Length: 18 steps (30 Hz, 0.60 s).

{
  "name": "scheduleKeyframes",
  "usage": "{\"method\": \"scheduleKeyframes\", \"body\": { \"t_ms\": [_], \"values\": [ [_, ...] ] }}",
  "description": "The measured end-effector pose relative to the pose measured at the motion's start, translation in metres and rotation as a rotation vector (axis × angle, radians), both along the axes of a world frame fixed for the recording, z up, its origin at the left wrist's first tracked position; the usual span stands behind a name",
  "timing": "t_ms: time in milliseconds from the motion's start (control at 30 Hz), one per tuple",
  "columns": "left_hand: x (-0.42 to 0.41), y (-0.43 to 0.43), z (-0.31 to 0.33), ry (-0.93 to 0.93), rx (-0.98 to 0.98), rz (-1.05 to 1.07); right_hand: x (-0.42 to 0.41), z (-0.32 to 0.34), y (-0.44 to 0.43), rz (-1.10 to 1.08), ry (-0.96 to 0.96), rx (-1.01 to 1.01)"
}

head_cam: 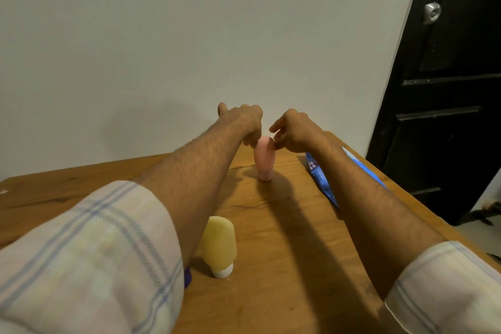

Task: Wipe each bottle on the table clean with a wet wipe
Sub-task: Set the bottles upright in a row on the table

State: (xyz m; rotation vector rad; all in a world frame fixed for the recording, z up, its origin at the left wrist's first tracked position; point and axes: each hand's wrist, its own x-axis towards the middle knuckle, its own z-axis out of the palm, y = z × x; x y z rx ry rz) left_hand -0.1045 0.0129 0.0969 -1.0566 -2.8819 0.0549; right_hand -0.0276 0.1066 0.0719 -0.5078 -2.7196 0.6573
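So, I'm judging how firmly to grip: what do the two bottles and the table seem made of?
Pink bottle: probably soft silicone or plastic, matte, with rounded, glare-free sides. Yellow bottle: likely the same, matte body on a white, seemingly hard plastic cap. Table: wood, with visible grain and a smooth brown finish, possibly veneer.

Pale checked sleeves [89, 257] (thin blue lines crossing) sit rolled above bare, hairy forearms [189, 171].

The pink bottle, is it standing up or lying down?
Standing up: the pink bottle rests on its narrow end on the table.
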Motion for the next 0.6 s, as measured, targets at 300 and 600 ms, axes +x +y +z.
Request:
{"method": "scheduleKeyframes", "body": {
  "t_ms": [300, 600],
  "values": [
    [0.032, -0.042, 0.066, -0.107, -0.050, -0.068, 0.033, 0.054, -0.012, 0.058, 0.080, 0.009],
    [0.089, -0.101, 0.081, -0.169, -0.293, -0.180, 0.083, 0.072, -0.083, 0.298, -0.282, -0.002]
  ]
}}
